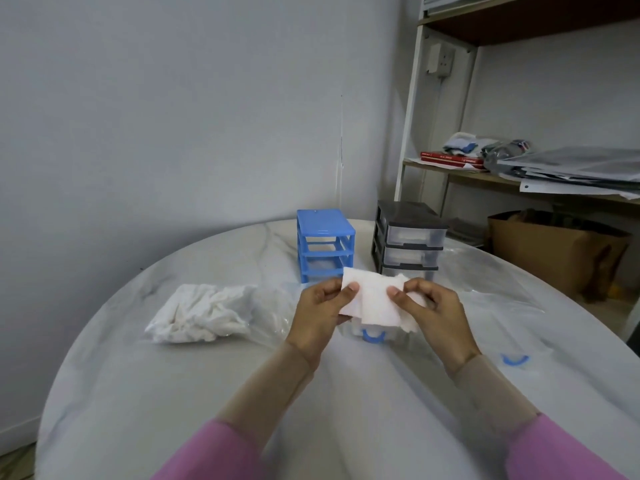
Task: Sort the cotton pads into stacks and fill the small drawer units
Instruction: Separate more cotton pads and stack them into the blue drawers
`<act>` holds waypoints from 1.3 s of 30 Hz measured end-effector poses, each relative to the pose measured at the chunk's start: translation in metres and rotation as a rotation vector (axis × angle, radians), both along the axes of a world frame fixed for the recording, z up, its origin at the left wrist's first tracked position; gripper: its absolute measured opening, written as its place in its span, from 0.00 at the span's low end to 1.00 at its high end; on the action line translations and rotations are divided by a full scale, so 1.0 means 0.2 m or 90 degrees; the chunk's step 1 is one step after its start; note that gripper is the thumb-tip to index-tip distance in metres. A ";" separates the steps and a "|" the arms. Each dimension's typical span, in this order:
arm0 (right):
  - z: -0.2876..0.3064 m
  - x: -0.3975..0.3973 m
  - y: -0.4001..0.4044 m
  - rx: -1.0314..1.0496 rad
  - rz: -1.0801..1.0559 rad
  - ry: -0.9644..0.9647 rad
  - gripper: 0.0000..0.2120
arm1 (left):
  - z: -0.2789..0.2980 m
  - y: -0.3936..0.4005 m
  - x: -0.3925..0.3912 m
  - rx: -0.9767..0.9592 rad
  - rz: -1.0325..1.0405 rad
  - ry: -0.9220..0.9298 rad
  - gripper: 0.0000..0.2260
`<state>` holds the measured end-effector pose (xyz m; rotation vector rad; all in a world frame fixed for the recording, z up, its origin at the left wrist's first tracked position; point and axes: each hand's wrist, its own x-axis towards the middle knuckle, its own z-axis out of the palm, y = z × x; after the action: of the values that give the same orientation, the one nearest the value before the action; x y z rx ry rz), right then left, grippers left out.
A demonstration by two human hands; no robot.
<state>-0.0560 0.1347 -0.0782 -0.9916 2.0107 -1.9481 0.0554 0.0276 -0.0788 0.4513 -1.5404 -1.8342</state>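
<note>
Head view: my left hand [320, 315] and right hand [433, 311] pinch a cotton pad [372, 299] by its side edges, thumbs on top, above a drawer with a blue handle [372, 336]. Loose layers could slip out. The blue drawer unit [325, 245] stands at twelve o'clock, the bag of pads [204, 313] at nine.

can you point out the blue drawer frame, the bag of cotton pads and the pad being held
blue drawer frame [325, 221]: head view, on its flat top panel.
bag of cotton pads [202, 315]: head view, middle of the white heap.
held pad [372, 299]: head view, centre of the sheet between the thumbs.
</note>
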 end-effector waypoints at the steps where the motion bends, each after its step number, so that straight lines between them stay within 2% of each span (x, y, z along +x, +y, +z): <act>1: 0.01 -0.01 0.01 -0.029 -0.013 -0.008 0.06 | -0.01 0.00 0.00 0.004 0.005 0.001 0.06; 5: 0.03 -0.01 0.03 -0.140 0.001 -0.067 0.04 | -0.02 0.00 0.00 0.022 0.002 -0.005 0.06; 11: -0.01 0.05 -0.01 -0.104 0.061 -0.046 0.06 | -0.03 0.06 0.00 0.013 -0.044 -0.024 0.11; 14: -0.04 0.05 -0.02 -0.083 0.032 -0.028 0.06 | -0.03 0.07 0.01 0.010 -0.059 -0.020 0.11; 20: -0.05 0.04 -0.01 -0.076 -0.043 -0.028 0.08 | -0.01 0.07 0.00 0.078 -0.071 -0.003 0.09; 24: -0.04 0.04 0.00 -0.054 -0.073 0.032 0.09 | -0.01 0.07 0.00 0.089 -0.058 -0.007 0.08; 39: -0.04 0.03 0.00 -0.025 -0.092 0.067 0.09 | 0.03 0.07 0.01 0.096 -0.079 -0.024 0.08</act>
<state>-0.0499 0.1354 -0.0853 -1.0044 2.1646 -2.0557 0.0582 0.0413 -0.0728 0.4721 -1.4897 -2.0587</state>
